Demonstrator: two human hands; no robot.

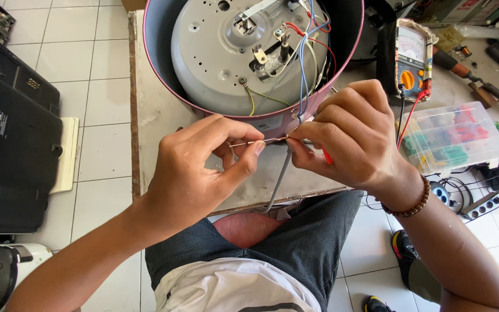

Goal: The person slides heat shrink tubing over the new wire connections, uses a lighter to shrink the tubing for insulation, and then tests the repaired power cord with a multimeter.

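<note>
My left hand (203, 164) pinches one end of a thin bare wire (264, 140) between thumb and forefinger. My right hand (350, 136) pinches the wire's other end, where it meets a grey cable (278, 179) that hangs down over the table edge. Just beyond both hands lies an overturned round appliance with a dark red shell (166, 69) and a grey metal base (215, 52). Blue, red and yellow wires (304, 58) run out of its base toward my right hand. A beaded bracelet (414, 202) sits on my right wrist.
A low worn table (157, 115) carries the appliance. To the right stand a multimeter (412, 58) with red and black leads, a clear box of small coloured parts (454, 136) and hand tools (469, 72). Black equipment cases (12, 133) rest on the tiled floor at left.
</note>
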